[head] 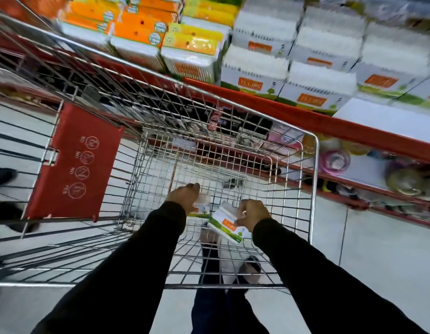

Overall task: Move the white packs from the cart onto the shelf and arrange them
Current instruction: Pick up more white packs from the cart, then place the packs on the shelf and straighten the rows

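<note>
Both my arms reach down into the wire cart (314, 179). My right hand (252, 214) grips a white pack (225, 224) with an orange label and a green strip, tilted above the cart floor. My left hand (185, 196) is closed over a second white pack (202, 206) of the same kind, lying low in the basket and mostly hidden by the hand. On the red-edged shelf (305, 119) behind the cart, matching white packs (317, 90) stand stacked in rows.
Orange and yellow packs (192, 44) fill the shelf's left part. A bare white stretch of shelf (387, 119) lies at the right. The cart's red child-seat flap (74, 162) hangs at the left. A lower shelf (368, 174) holds colourful goods. My feet show through the cart floor.
</note>
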Action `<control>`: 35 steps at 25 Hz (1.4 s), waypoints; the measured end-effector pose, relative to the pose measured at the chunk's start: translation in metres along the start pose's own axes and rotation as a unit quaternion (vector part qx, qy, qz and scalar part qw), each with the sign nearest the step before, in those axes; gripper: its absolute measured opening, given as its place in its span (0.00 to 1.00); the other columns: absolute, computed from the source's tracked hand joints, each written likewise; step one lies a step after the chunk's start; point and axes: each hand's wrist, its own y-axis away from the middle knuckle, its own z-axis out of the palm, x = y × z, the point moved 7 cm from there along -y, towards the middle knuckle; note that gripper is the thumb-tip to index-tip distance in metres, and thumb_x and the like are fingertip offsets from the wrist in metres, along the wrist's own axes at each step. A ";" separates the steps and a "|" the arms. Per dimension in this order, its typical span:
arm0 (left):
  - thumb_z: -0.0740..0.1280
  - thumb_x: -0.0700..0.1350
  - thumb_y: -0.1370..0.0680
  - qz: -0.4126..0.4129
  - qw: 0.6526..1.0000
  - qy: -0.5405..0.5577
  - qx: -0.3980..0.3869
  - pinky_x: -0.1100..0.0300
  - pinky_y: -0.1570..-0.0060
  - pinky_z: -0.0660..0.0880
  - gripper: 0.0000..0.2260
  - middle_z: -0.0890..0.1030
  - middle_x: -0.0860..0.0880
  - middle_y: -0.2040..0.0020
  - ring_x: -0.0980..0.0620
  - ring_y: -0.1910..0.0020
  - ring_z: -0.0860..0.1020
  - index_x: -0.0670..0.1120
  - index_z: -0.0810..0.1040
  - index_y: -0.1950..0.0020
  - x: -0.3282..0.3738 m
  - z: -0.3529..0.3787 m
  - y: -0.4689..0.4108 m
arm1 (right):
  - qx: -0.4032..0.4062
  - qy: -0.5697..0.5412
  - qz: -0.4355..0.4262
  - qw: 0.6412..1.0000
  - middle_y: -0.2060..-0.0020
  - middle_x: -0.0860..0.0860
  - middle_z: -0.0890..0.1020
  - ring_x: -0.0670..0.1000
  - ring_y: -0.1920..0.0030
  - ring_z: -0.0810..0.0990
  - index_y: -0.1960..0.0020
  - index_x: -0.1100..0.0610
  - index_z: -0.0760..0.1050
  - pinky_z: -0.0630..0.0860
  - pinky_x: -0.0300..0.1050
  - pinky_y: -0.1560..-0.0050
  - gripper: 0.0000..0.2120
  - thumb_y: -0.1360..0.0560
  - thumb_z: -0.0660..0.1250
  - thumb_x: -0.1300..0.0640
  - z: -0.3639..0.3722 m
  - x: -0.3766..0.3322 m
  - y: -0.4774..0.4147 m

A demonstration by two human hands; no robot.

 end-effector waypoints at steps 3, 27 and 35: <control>0.70 0.39 0.24 -0.016 0.998 0.006 0.053 0.47 0.47 0.80 0.22 0.79 0.41 0.39 0.40 0.43 0.80 0.43 0.66 0.33 0.001 -0.029 0.033 | 0.034 0.020 -0.031 0.999 0.45 0.54 0.82 0.56 0.46 0.81 0.51 0.55 0.77 0.78 0.46 0.47 0.16 0.35 0.80 0.60 -0.029 -0.018 0.028; 0.70 0.36 0.26 0.157 0.916 -0.081 0.359 0.49 0.48 0.82 0.20 0.74 0.45 0.38 0.44 0.43 0.79 0.46 0.76 0.34 0.319 -0.339 0.154 | 0.399 0.100 0.011 0.912 0.40 0.57 0.81 0.58 0.39 0.79 0.35 0.50 0.78 0.76 0.47 0.40 0.26 0.31 0.74 0.65 -0.408 0.101 0.254; 0.59 0.26 0.24 0.131 0.917 -0.178 0.331 0.52 0.52 0.80 0.18 0.74 0.41 0.38 0.43 0.44 0.78 0.38 0.78 0.38 0.349 -0.333 0.104 | 0.354 0.100 0.003 0.930 0.39 0.54 0.82 0.59 0.39 0.80 0.36 0.51 0.79 0.78 0.54 0.39 0.26 0.30 0.72 0.70 -0.400 0.109 0.186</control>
